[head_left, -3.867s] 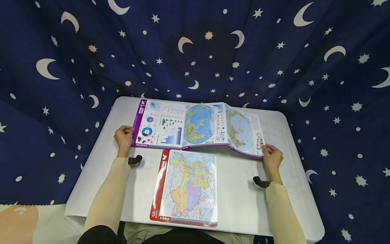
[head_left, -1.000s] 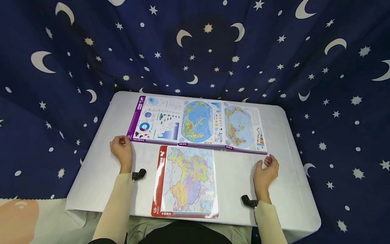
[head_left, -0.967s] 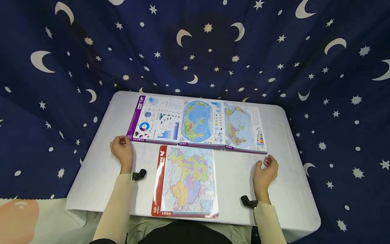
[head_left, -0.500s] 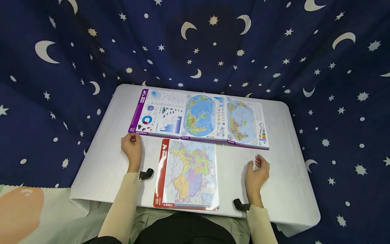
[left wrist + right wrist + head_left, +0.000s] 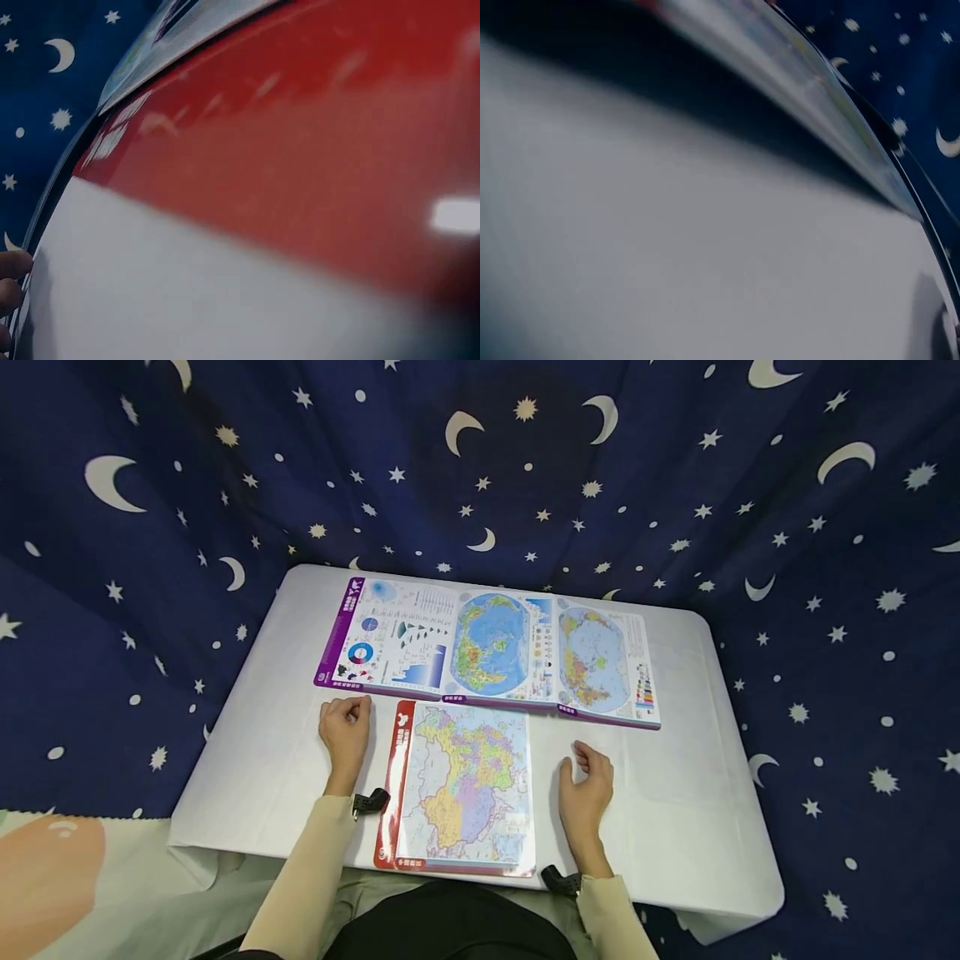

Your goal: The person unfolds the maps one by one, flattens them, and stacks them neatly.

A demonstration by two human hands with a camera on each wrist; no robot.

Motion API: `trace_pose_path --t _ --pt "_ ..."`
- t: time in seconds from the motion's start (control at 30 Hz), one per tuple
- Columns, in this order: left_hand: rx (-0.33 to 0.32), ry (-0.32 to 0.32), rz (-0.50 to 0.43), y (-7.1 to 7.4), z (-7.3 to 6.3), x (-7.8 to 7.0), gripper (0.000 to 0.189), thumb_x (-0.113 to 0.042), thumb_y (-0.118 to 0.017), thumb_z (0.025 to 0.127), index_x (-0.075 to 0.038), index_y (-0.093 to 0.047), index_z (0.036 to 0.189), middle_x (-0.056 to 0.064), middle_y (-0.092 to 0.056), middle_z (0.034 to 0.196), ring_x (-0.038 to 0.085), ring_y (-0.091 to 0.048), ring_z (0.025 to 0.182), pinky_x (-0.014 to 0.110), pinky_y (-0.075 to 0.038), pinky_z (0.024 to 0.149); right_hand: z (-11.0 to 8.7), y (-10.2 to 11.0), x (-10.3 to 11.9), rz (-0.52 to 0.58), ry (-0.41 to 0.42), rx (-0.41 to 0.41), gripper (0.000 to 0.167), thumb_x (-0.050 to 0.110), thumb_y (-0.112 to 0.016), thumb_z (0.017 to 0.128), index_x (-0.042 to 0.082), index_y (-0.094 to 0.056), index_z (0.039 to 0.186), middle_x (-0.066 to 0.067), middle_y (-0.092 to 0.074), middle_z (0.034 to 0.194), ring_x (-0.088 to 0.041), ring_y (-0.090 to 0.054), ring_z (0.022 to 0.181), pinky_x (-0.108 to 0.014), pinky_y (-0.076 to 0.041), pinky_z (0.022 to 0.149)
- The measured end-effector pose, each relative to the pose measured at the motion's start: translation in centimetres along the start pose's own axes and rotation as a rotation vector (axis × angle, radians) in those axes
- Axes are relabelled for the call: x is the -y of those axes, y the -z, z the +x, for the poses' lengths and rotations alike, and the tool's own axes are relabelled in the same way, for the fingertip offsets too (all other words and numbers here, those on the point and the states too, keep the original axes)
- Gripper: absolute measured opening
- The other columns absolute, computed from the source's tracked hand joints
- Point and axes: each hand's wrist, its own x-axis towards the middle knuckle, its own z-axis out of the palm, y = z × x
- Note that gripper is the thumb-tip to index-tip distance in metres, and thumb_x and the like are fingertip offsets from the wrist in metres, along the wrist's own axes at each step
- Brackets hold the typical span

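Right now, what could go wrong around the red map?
The red map has its near edge at the front of the table; a pull toward the body might tip it off.
Its far edge looks tight against the purple map, so a push could shove that too.
In the head view, the left wrist camera overlaps the red map's edge and might snag it.

Map (image 5: 465, 785) has red band, chart (image 5: 491, 647) purp., tbl. (image 5: 697, 793) wht.
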Motion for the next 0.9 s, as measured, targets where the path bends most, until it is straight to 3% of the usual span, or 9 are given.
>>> trace_pose_path --t 0.17,0.37,0.57,0.9 --pt "0.029 -0.005 -0.004 -0.6 -1.5 -1.1 0.021 -0.019 -0.080 0.094 0.000 -0.081 0.086 0.011 -0.064 0.072 0.024 -0.044 0.074 0.033 -0.032 0.073 -1.2 -1.5 1.8 0.022 0.050 0.073 0.025 0.006 -0.077 0.090 0.002 -0.076 0.114 -0.015 -0.067 0.105 -0.030 -0.054 0.093 -0.036 -0.038 0.085" --pt "0.080 0.002 -0.027 -1.1 -3.2 -2.2 0.018 -0.016 -0.080 0.094 0.001 -0.082 0.097 0.012 -0.066 0.074 0.027 -0.048 0.076 0.038 -0.034 0.077 -2.8 -2.1 3.3 0.052 0.032 0.166 0.025 0.011 -0.080 0.091 0.005 -0.077 0.115 -0.013 -0.064 0.108 -0.026 -0.051 0.094 -0.038 -0.035 0.085" --pt "0.103 0.015 -0.028 -1.2 -4.5 -3.0 0.018 -0.015 -0.079 0.094 0.001 -0.082 0.102 0.011 -0.068 0.075 0.029 -0.050 0.077 0.041 -0.035 0.081 -3.5 -2.4 4.0 0.060 -0.007 0.203 0.030 0.012 -0.081 0.091 0.005 -0.076 0.121 -0.011 -0.064 0.111 -0.024 -0.052 0.098 -0.038 -0.037 0.088" --pt "0.162 0.132 -0.061 -1.3 -4.7 -3.9 0.018 -0.015 -0.076 0.096 0.000 -0.082 0.102 0.011 -0.065 0.077 0.024 -0.047 0.079 0.037 -0.031 0.081 -3.9 -2.4 4.8 0.094 -0.063 0.193 0.034 0.008 -0.080 0.090 0.004 -0.075 0.123 -0.012 -0.066 0.112 -0.028 -0.055 0.102 -0.038 -0.038 0.090"
